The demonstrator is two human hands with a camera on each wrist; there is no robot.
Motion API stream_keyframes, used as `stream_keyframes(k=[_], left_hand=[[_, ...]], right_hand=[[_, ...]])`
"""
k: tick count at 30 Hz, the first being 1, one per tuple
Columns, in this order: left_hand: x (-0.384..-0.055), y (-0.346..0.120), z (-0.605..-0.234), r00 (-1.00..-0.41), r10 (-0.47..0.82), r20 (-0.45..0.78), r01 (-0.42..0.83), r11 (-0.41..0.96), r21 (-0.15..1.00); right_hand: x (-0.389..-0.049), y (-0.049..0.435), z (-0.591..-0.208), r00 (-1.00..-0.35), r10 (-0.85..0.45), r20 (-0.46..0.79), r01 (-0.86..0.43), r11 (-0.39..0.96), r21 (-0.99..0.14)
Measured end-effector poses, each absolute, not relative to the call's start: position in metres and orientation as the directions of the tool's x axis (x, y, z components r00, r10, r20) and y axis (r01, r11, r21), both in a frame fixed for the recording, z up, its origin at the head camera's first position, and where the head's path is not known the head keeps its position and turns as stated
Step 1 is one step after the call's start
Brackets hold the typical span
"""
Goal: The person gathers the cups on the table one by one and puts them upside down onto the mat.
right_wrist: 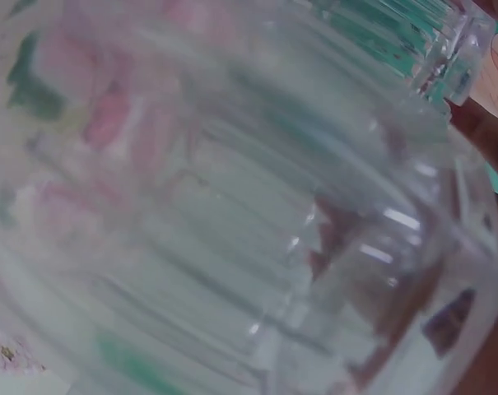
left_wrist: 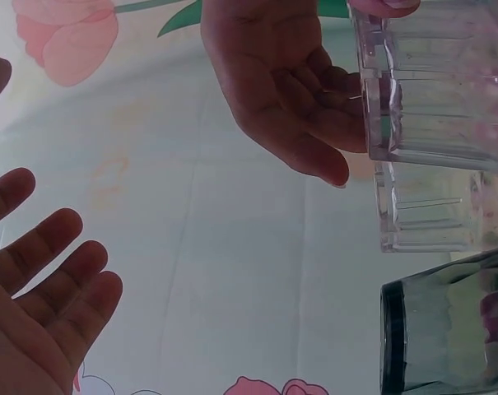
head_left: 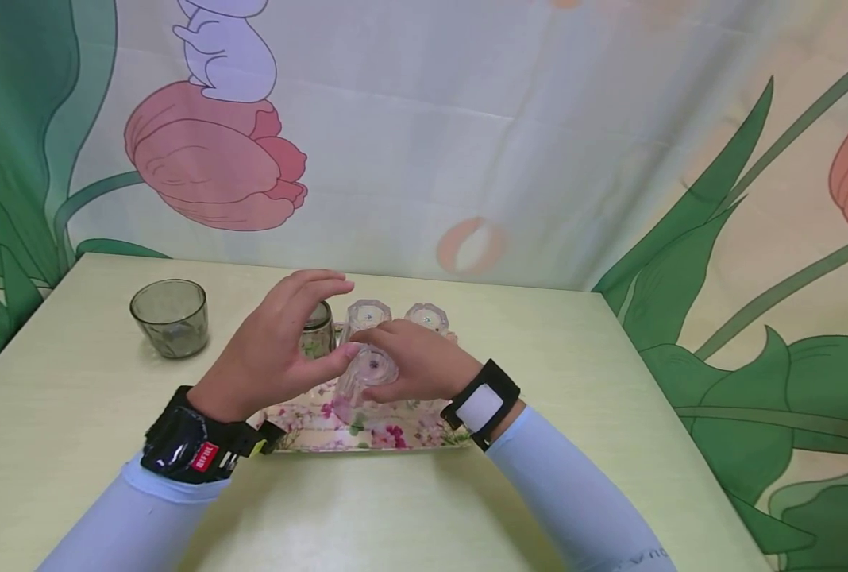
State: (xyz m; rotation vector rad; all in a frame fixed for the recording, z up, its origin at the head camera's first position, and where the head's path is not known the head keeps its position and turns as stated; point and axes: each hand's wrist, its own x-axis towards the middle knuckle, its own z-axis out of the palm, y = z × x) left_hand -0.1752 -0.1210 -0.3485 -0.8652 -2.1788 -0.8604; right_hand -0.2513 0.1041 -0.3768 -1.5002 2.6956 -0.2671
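Observation:
My right hand (head_left: pixel 424 361) straddles an upside-down clear glass (head_left: pixel 356 385), thumb on the near side and index finger on the far side, around its base. The same faceted glass fills much of the right wrist view. My left hand (head_left: pixel 277 349) is held just left of it, fingers spread and holding nothing, thumb tip close to the glass; in the left wrist view its fingers (left_wrist: pixel 59 271) are extended. Behind it, a grey-tinted glass (head_left: pixel 319 330) stands upside down on the floral tray (head_left: pixel 367 433), partly hidden by the left hand.
Two more clear glasses, one (head_left: pixel 367 314) at the back middle and one (head_left: pixel 427 316) at the back right, stand upside down on the tray. A grey-tinted glass (head_left: pixel 174 322) is upright on the pale table (head_left: pixel 538 342), left of the tray. A printed curtain hangs behind.

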Motion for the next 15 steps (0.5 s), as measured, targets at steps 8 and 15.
stream_keyframes(k=[8, 15], left_hand=[[-0.1741, -0.1206, -0.3475, -0.597, 0.339, 0.727, 0.743, 0.575, 0.342], [-0.1741, -0.12, -0.3474, -0.608, 0.345, 0.715, 0.739, 0.575, 0.351]], right_hand=[[-0.2495, 0.102, -0.3786, -0.526, -0.849, 0.051, -0.843, 0.512, -0.163], [-0.2497, 0.1016, -0.3816, -0.522, -0.85, 0.072, -0.848, 0.508, -0.155]])
